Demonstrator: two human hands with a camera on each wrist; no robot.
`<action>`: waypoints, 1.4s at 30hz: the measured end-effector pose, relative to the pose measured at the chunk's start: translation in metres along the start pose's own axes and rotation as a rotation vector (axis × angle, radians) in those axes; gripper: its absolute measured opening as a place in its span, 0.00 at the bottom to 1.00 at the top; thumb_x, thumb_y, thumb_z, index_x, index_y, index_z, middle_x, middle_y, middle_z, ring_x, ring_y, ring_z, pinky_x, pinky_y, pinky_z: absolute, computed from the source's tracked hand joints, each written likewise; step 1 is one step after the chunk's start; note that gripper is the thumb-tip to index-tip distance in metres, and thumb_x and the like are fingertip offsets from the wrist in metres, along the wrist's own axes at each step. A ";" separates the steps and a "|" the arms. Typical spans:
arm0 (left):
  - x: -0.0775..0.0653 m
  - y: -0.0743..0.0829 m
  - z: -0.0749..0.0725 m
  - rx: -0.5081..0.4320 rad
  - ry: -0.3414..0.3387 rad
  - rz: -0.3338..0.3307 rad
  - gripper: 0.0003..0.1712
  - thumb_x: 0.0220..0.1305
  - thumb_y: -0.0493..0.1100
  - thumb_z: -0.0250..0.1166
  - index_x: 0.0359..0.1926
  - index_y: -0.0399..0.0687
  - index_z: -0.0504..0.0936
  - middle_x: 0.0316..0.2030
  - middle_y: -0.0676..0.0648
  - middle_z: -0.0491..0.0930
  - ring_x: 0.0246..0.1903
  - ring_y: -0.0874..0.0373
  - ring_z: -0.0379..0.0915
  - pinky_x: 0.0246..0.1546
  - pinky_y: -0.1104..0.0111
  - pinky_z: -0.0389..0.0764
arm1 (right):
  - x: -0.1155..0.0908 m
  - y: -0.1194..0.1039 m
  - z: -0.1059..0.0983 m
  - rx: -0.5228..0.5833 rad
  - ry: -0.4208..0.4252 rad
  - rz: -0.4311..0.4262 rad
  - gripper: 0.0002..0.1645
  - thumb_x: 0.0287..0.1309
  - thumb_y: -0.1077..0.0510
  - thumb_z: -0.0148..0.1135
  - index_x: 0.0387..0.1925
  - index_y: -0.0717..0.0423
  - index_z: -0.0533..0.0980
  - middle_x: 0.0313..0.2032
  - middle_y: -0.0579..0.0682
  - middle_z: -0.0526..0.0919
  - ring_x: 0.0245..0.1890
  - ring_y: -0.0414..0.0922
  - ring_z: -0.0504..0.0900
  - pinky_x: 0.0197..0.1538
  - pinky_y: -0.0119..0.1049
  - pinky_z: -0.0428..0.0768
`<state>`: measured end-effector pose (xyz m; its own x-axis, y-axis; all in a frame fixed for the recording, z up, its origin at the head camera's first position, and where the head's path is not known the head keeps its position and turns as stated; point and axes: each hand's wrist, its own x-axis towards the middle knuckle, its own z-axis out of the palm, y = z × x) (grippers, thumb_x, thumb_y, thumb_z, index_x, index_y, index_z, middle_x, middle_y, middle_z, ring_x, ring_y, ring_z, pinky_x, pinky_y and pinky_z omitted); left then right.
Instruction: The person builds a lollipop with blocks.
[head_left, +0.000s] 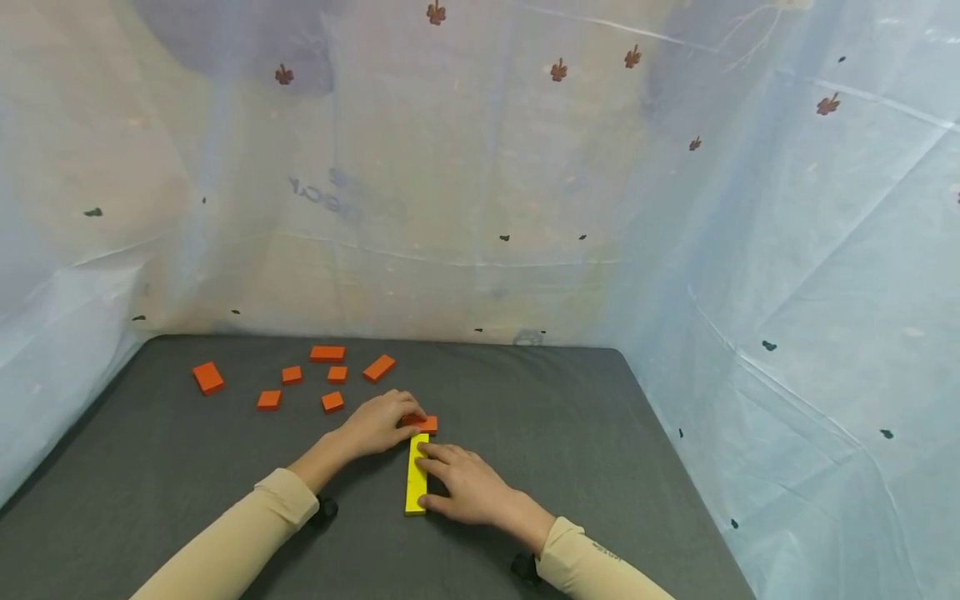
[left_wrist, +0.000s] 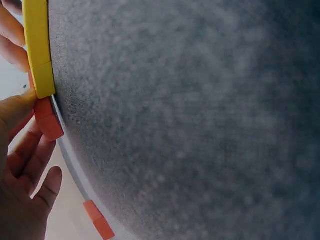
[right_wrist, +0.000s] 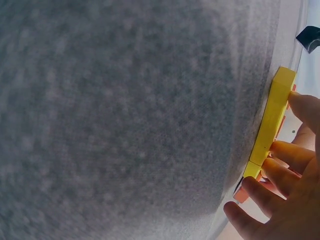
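A long yellow strip (head_left: pixel 416 483) lies on the dark table, pointing away from me. In the right wrist view a seam near its far end splits off a shorter yellow block (right_wrist: pixel 251 170). Across that far end sits an orange block (head_left: pixel 430 425), which looks to touch the yellow. My left hand (head_left: pixel 382 422) pinches the orange block, thumb on the near side and fingers over the far side. Along the strip's right edge, my right hand (head_left: pixel 474 487) touches it with nearly straight fingers; its thumb is by the near end.
Several loose orange blocks (head_left: pixel 327 354) of two lengths lie at the back left of the table (head_left: pixel 600 467). Translucent plastic sheeting (head_left: pixel 465 183) hangs behind the table and at both sides. A dark band sits under each wrist.
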<state>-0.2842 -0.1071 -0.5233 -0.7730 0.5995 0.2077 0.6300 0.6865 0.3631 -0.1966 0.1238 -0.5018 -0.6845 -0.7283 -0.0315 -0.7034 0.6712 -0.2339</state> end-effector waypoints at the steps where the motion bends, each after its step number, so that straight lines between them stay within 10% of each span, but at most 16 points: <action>1: 0.000 0.000 0.000 -0.001 -0.005 -0.003 0.12 0.69 0.46 0.72 0.52 0.55 0.89 0.49 0.52 0.82 0.47 0.54 0.78 0.45 0.58 0.82 | 0.000 0.000 0.000 0.002 -0.001 0.001 0.36 0.74 0.39 0.60 0.75 0.49 0.70 0.78 0.48 0.64 0.75 0.49 0.66 0.71 0.52 0.72; 42: 0.000 0.002 0.003 -0.097 -0.035 -0.001 0.14 0.73 0.38 0.66 0.57 0.52 0.87 0.53 0.50 0.83 0.53 0.50 0.78 0.55 0.52 0.81 | 0.000 0.001 0.003 -0.002 0.008 0.012 0.36 0.74 0.38 0.60 0.75 0.48 0.70 0.78 0.47 0.64 0.75 0.49 0.67 0.71 0.52 0.73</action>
<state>-0.2826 -0.1044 -0.5257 -0.7694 0.6141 0.1757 0.6176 0.6451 0.4499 -0.1966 0.1241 -0.5045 -0.6946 -0.7189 -0.0270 -0.6953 0.6805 -0.2311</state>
